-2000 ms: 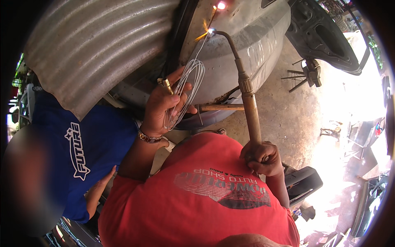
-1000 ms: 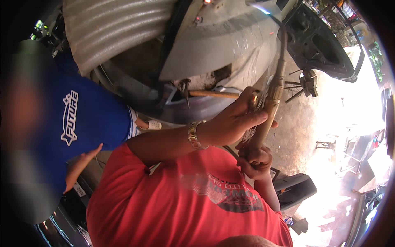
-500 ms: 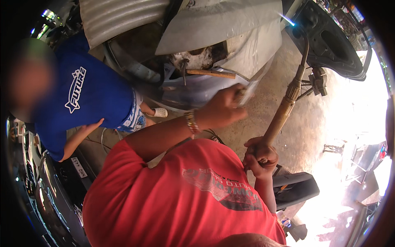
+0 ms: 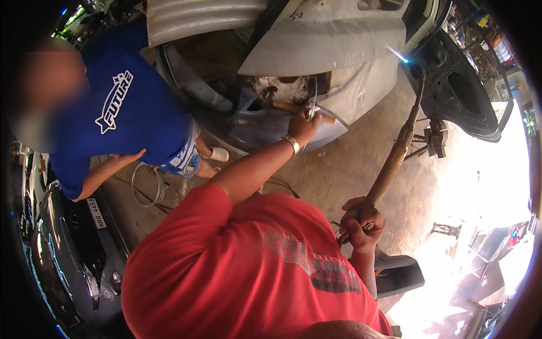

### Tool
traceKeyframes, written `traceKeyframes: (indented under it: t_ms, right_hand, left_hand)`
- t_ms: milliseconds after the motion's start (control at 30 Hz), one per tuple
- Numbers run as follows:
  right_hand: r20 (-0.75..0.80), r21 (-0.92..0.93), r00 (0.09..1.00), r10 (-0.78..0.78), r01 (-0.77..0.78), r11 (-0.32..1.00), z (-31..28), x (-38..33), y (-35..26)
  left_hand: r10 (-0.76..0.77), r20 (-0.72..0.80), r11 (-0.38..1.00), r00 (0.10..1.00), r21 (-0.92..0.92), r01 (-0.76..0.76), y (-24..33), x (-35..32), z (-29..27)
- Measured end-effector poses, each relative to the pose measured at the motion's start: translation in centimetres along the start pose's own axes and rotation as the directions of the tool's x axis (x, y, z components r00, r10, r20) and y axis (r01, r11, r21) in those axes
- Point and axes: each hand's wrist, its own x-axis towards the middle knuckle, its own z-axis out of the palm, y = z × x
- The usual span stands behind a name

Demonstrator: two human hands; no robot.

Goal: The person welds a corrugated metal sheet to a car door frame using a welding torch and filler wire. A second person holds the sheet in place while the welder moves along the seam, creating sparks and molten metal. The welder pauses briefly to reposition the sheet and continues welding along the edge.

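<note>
My right hand is closed round the long brass handle of a gas torch. A small bright blue flame burns at the torch's tip, in front of a dark car panel. My left hand is closed at the wooden handle of a hammer, over a silvery car body part. A small shiny metal piece shows at its fingers, with a thin pale strip rising above it. What exactly the fingers hold is too small to tell.
A person in a blue shirt stands at the left, beside a dark car. A large grey body panel reaches out past my left hand. Hoses lie coiled on the concrete floor. A metal stand is right of the torch.
My left hand has moved forward from above the floor to the hammer handle. The torch stays lit in my right hand. The view has shifted slightly.
</note>
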Motion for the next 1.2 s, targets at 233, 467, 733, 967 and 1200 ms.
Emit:
traceKeyframes:
  t_ms: [233,467,733,967,1200]
  right_hand:
    - [0.034,-0.046,0.999,-0.013,0.014,0.999,0.0,0.2,-0.1]
    - [-0.103,0.030,0.994,0.031,-0.028,0.999,0.5,-0.4,0.1]
    - [-0.041,0.073,0.997,0.062,-0.059,0.996,1.2,0.7,0.3]
    - [-0.116,0.020,0.993,0.004,-0.001,1.000,2.2,0.9,0.3]
    - [-0.174,0.075,0.985,-0.002,0.015,0.997,3.5,1.9,0.2]
  left_hand:
    - [0.137,0.070,0.985,0.988,0.100,-0.144,-4.3,-5.3,-4.0]
    - [0.223,0.138,0.975,0.965,-0.054,-0.218,6.6,-8.4,-16.6]
    - [0.769,0.117,0.484,0.628,0.535,-0.692,10.4,8.5,-28.2]
    - [0.896,0.223,0.210,0.385,0.550,-0.808,11.0,11.9,-28.4]
    - [0.801,0.340,0.303,0.493,0.480,-0.823,11.5,14.3,-29.4]
